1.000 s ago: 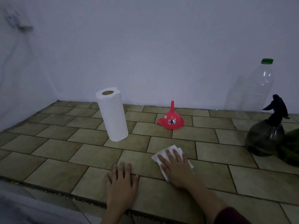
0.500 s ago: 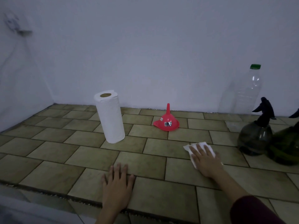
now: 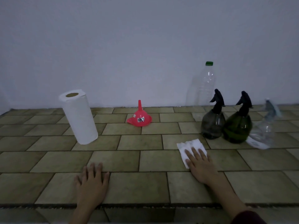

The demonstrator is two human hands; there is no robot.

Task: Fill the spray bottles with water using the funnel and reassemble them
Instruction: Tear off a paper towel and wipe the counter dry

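My left hand lies flat on the tiled table near its front edge, fingers straight and holding nothing. My right hand presses a white paper towel flat on the tiles with straight fingers; it does not grip it. The front edge of the table runs just under my wrists, and at the back the tiles meet a plain wall.

Between the paper roll on the left and the red funnel there are bare tiles, and also between the funnel and the bottles on the right.

The funnel stands upside down, the wide mouth on the table and the narrow spout pointing straight up. It has a small barcode sticker, but I cannot read it.

The two dark spray bottles stand upright and touch each other, just behind the paper towel, with black spray heads on them; the nozzles point to the left. A third, clear spray bottle beside them appears blurred, with a white label I cannot read. A tall clear bottle with a green cap stands by the wall.
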